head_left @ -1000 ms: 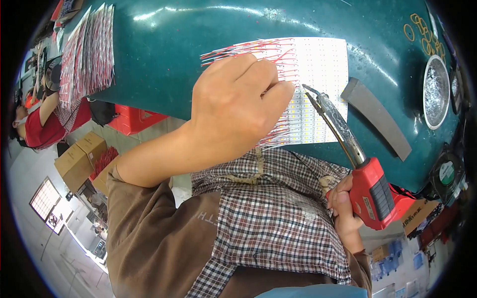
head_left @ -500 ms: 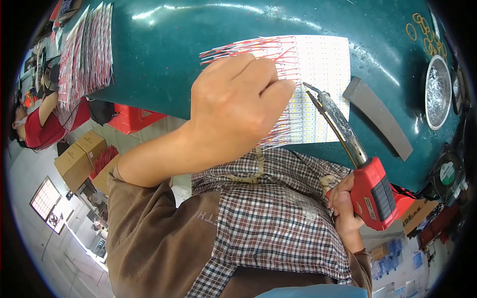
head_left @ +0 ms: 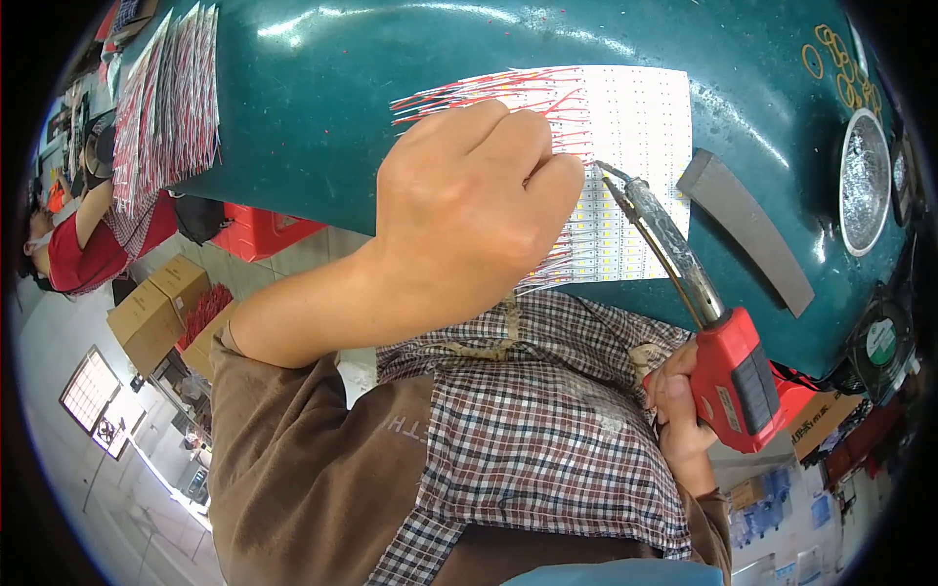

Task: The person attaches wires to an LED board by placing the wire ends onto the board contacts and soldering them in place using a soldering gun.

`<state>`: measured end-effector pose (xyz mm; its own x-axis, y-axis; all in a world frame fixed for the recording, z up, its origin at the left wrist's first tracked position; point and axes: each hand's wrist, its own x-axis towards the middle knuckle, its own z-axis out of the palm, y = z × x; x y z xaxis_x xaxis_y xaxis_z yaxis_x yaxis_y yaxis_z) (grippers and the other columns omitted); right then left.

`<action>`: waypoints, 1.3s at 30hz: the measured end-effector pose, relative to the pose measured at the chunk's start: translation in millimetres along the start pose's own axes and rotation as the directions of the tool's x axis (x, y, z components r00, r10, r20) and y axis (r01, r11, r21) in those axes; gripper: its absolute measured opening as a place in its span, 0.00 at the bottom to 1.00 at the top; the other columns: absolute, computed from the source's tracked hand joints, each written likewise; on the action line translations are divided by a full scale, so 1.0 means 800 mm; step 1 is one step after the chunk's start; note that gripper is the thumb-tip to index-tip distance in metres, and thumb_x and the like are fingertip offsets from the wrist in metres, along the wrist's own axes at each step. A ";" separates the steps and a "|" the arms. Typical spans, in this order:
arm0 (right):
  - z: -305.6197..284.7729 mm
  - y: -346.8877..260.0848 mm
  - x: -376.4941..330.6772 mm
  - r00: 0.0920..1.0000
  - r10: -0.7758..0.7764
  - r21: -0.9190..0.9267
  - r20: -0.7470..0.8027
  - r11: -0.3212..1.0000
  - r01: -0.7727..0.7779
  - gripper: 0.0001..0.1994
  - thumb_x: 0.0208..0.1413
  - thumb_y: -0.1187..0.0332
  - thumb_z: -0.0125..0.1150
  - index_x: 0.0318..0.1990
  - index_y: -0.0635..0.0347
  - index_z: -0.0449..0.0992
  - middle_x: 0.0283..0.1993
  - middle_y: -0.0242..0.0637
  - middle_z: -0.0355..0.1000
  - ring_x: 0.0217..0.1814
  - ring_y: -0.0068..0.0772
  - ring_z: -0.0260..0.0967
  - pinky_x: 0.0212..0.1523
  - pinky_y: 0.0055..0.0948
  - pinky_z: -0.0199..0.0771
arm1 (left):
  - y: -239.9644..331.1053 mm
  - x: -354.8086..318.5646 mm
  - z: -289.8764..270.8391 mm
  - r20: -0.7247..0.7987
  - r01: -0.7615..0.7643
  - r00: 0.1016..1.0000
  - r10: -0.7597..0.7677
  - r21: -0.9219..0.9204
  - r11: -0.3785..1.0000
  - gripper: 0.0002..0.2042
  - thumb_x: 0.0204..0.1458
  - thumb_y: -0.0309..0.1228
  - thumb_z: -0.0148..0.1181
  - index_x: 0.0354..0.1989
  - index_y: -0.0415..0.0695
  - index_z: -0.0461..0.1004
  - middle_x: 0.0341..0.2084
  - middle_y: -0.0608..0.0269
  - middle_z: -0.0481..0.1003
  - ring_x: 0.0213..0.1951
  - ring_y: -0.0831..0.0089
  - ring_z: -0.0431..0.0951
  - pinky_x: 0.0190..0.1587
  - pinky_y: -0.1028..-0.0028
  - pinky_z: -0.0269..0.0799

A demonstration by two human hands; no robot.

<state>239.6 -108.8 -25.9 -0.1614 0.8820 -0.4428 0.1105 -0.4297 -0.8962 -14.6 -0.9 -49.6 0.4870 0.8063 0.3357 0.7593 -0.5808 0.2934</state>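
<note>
Pressing down on a white panel of LED strips (head_left: pixel 625 146), the person's left hand (head_left: pixel 469 210) lies curled over the panel's near left part, fingers folded tight; whether that grip pinches one of the thin red wires (head_left: pixel 459 90) under it I cannot tell, since the knuckles hide the fingertips. The wires fan out from the panel's left edge, just beyond this hand. The panel itself lies flat on the teal tabletop (head_left: pixel 313 107).

Just to the right of that hand, the metal tip of a soldering iron (head_left: pixel 684 264) meets the panel beside the folded fingers. The iron's barrel slants away from the tip down to a red handle, and the right hand (head_left: pixel 679 420) is wrapped closed around that handle, well below the tabletop's edge and near the person's checked shirt.

Farther right of the iron, a grey flat strip (head_left: pixel 747 230) lies slantwise on the tabletop, apart from the panel. Beyond it sits a round metal dish (head_left: pixel 865 181), and below that a small fan (head_left: pixel 879 337) near the tabletop's edge.

Well to the left of the left hand, a stack of finished strips with red wires (head_left: pixel 166 98) rests at the tabletop's far corner. Under it, on the floor side, stand cardboard boxes (head_left: pixel 156 308), and another person in a red top (head_left: pixel 83 244) sits nearby.
</note>
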 end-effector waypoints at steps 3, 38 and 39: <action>-0.002 -0.001 0.000 0.999 -0.031 -0.026 -0.021 0.999 0.030 0.07 0.53 0.72 0.51 0.32 0.64 0.61 0.23 0.33 0.57 0.12 0.16 0.50 0.15 0.19 0.57 | 0.000 0.001 -0.001 0.007 0.004 1.000 -0.004 -0.004 1.000 0.10 0.30 0.21 0.65 0.26 0.43 0.76 0.18 0.67 0.66 0.21 0.71 0.69 0.21 0.74 0.62; -0.004 0.004 -0.010 1.000 0.009 -0.022 0.000 1.000 -0.009 0.08 0.54 0.69 0.52 0.35 0.64 0.61 0.21 0.32 0.57 0.13 0.17 0.49 0.17 0.20 0.58 | 0.003 -0.001 0.002 -0.026 -0.007 1.000 0.006 -0.037 0.999 0.10 0.32 0.22 0.65 0.27 0.43 0.77 0.17 0.68 0.64 0.20 0.72 0.67 0.22 0.74 0.60; -0.003 0.004 -0.009 1.000 0.009 -0.021 0.002 1.000 -0.009 0.08 0.54 0.69 0.52 0.35 0.64 0.61 0.21 0.32 0.57 0.13 0.17 0.49 0.17 0.20 0.58 | 0.003 -0.002 0.002 -0.025 -0.007 1.000 0.006 -0.035 0.999 0.10 0.32 0.22 0.65 0.27 0.43 0.77 0.17 0.68 0.64 0.20 0.72 0.67 0.22 0.74 0.60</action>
<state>243.5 -116.1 -25.8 -0.1623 0.8776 -0.4512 0.1321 -0.4338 -0.8913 -12.4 -3.3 -50.6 0.4804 0.7999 0.3596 0.7407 -0.5896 0.3220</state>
